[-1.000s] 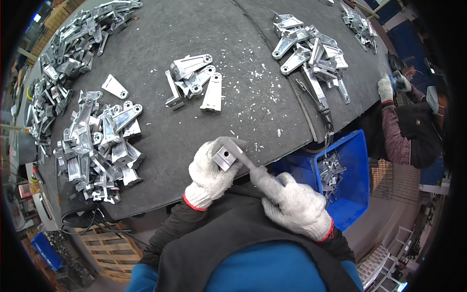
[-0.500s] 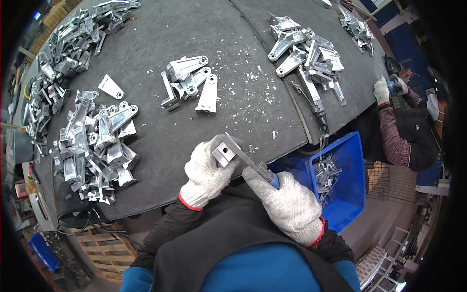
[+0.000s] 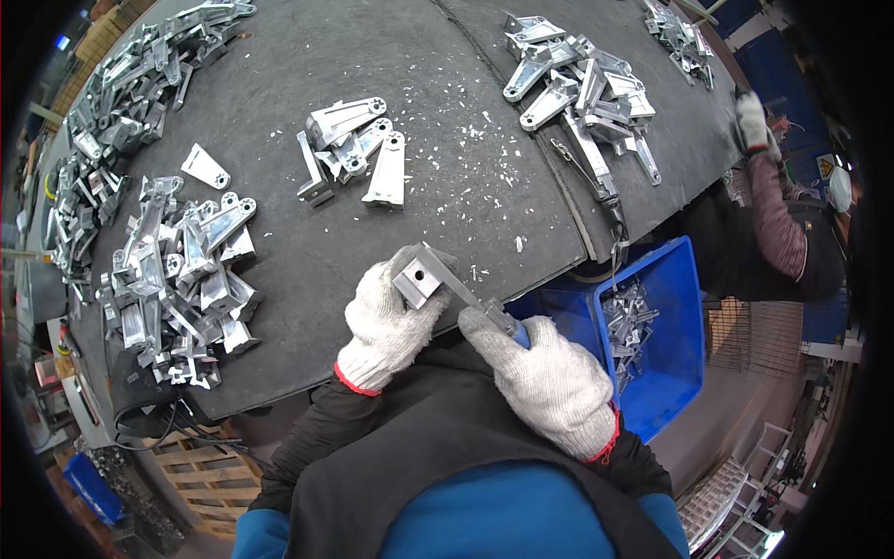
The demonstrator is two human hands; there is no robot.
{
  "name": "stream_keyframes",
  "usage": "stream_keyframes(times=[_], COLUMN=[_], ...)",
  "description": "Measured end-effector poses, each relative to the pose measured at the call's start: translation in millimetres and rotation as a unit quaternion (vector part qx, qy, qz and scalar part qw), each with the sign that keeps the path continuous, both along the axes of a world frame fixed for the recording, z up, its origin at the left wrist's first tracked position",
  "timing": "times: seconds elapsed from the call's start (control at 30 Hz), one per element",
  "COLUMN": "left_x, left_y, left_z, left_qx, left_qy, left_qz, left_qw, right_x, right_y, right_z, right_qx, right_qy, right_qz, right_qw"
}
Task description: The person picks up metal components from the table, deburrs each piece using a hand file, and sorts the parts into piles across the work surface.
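Both my hands wear white knit gloves with red cuffs. My left hand (image 3: pixel 389 321), fingers closed, grips a silvery cast metal bracket (image 3: pixel 411 288), its square end with a round hole facing up. In my right hand (image 3: pixel 556 380) is a flat grey file (image 3: pixel 456 281) with a blue handle, the index finger stretched along it. The file's blade lies against the bracket's edge; most of the bracket is hidden by the glove and blade. Beyond my hands, a small group of similar brackets (image 3: pixel 384 170) lies on the dark table mat (image 3: pixel 447 186).
Heaps of brackets lie at the left (image 3: pixel 191 279), far left (image 3: pixel 121 93) and right (image 3: pixel 596 93). A tool with a cord (image 3: pixel 584 170) rests by the mat seam. White chips litter the mat. Below the table edge stands a blue bin (image 3: pixel 666 373) holding metal pieces. A co-worker (image 3: pixel 782 214) is at the right.
The bracket and file have shifted slightly left and up, the bracket a little tilted. My view has moved slightly. The co-worker's gloved hand has moved farther away along the table edge.
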State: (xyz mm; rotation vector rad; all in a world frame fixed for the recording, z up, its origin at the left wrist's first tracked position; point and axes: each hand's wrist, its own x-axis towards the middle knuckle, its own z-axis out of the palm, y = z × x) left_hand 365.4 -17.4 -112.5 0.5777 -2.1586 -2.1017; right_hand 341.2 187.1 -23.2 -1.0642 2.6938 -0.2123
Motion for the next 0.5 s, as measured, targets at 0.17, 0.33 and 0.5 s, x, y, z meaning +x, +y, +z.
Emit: stream_keyframes(times=[0.17,0.33,0.5], left_x=[5.7,5.5,3.4], left_y=[2.9,-1.9,1.2], left_z=[-15.7,-3.2,2.6], left_qx=[-0.083,-0.002,0.014], left_qy=[0.023,0.067,0.054], left_qz=[0.039,0.014,0.024], left_qw=[0.995,0.998,0.998], right_x=[-4.8,-2.0,9.4], right_y=[-0.4,14.8,17.2], right_z=[3.0,-1.9,-13.9], right_qx=[-0.025,-0.142,-0.091], right_qy=[-0.063,-0.166,-0.136], right_qz=[-0.048,-0.012,0.025], right_qw=[0.997,0.976,0.986])
